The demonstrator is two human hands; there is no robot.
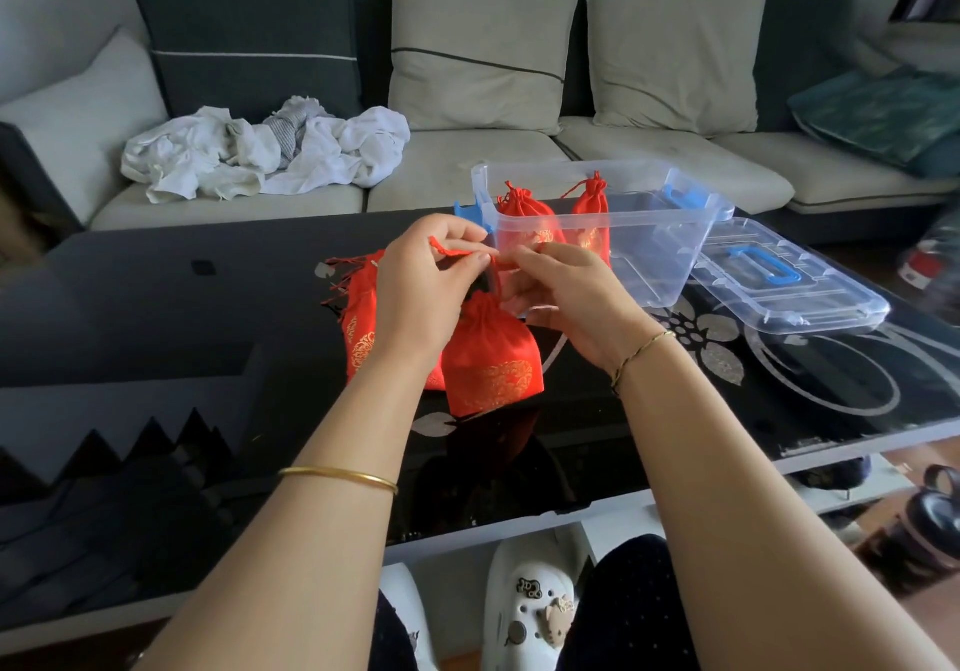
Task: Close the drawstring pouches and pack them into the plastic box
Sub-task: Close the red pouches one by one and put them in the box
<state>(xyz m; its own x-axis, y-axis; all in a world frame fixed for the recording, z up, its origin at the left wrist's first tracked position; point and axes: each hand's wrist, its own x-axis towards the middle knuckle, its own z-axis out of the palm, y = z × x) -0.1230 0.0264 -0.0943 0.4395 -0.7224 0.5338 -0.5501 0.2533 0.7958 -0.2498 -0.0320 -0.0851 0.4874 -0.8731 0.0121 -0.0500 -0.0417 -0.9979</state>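
Cords [450,250] were the business in hand: the left hand [431,280] pinched one red end between thumb and forefinger, its other fingers loosely curled, and the right hand [563,296] pinched the other end just beside it, fingers bent in round the string. Below them hung the pouch [491,358], red with a gold print, its neck gathered nearly shut; whether its bottom touched the table [156,306] or hung just above it could not be told. Left of it, partly behind the left wrist, lay a stack [359,322] of flat pouches with their cords splayed, seemingly not yet closed. Beyond the hands, to the right, stood the clear box [660,254], and a packed pair [527,215] of closed pouches stood upright at its left end. Its lid [810,301] lay on the table at the near right of the box, their edges overlapping in view. The closing looked almost done, with most of the task left. To finish it well, both ends would want drawing apart level and with equal force, so the neck puckered evenly instead of bunching on one side. The pull ought to stop once the mouth sealed, since a jerk might slip the thin cord from the fingertips or swing the pouch into the stack. Once closed, it would sit best upright beside the packed pair, leaving the box's right end free for the rest.
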